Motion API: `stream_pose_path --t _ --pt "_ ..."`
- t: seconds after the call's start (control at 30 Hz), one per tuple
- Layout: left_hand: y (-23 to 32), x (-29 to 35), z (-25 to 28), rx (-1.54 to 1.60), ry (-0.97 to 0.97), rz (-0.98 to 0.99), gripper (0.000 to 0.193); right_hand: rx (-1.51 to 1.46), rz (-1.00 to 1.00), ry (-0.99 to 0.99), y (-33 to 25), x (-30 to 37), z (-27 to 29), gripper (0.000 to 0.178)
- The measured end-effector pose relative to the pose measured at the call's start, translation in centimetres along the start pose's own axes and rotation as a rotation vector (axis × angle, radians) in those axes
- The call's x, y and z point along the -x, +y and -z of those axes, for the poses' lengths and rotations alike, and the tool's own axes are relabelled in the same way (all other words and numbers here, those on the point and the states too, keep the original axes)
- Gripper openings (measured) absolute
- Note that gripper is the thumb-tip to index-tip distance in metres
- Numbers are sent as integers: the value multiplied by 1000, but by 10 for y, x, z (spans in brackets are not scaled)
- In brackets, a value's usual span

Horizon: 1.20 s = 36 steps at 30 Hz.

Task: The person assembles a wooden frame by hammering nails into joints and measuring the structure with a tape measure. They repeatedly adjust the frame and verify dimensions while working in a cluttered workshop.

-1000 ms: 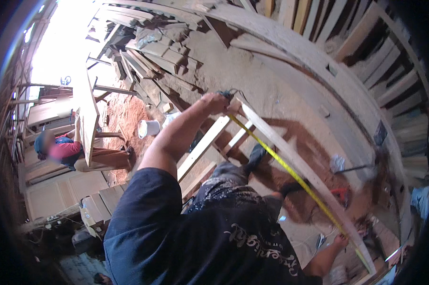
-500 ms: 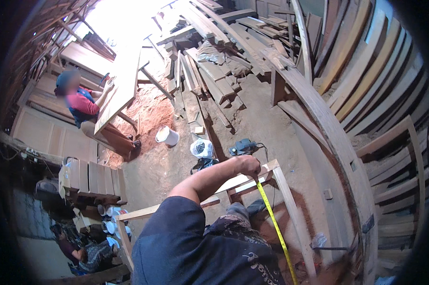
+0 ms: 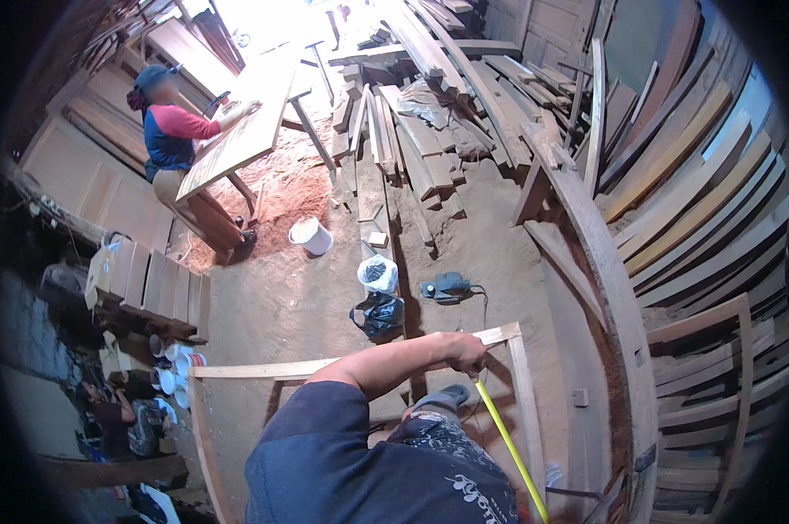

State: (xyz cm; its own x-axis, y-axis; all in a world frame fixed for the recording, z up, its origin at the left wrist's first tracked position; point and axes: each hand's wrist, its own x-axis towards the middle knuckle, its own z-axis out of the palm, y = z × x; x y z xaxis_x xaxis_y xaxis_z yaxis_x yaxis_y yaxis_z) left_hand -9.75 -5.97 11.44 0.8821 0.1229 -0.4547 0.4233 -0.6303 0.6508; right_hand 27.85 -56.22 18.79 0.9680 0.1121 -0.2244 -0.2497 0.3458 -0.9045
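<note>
My left hand (image 3: 467, 353) is closed near the far right corner of a pale wooden frame (image 3: 524, 384). From its fingers runs a yellow tape measure blade (image 3: 510, 447), pulled straight toward the lower edge, inside the frame's right-hand rail. The far rail passes behind my forearm, and the left rail stands beyond my dark sleeve. My right hand is out of view, and so is the other end of the tape. One of my feet (image 3: 451, 395) shows inside the frame.
Ahead lie a green power tool (image 3: 447, 288) with its cord, a black bag (image 3: 379, 316) and a white bucket (image 3: 311, 236). Stacked planks (image 3: 412, 157) fill the back. A long beam (image 3: 617, 288) borders the right. Another person (image 3: 172, 131) works at a table (image 3: 237, 144); someone sits lower left.
The view has shifted, and the frame's far rail and left side show more. My left hand stays at the corner with the tape. The other person at the table stands more upright.
</note>
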Motion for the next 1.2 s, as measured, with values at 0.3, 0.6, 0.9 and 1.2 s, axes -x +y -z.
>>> stream_pose_path --t 0.3,0.6,0.9,1.2 --pt "77 -10 -66 6 178 -93 26 -487 -26 -340 -122 -24 71 47" --pt "193 -1 -124 135 128 -44 32 291 -86 -457 -89 -6 40 43" --pt "215 15 -271 430 210 89 31 865 -46 -1022 -42 -21 52 50" --pt "274 95 -235 692 374 199 36 554 -463 -957 44 92 -12 28"
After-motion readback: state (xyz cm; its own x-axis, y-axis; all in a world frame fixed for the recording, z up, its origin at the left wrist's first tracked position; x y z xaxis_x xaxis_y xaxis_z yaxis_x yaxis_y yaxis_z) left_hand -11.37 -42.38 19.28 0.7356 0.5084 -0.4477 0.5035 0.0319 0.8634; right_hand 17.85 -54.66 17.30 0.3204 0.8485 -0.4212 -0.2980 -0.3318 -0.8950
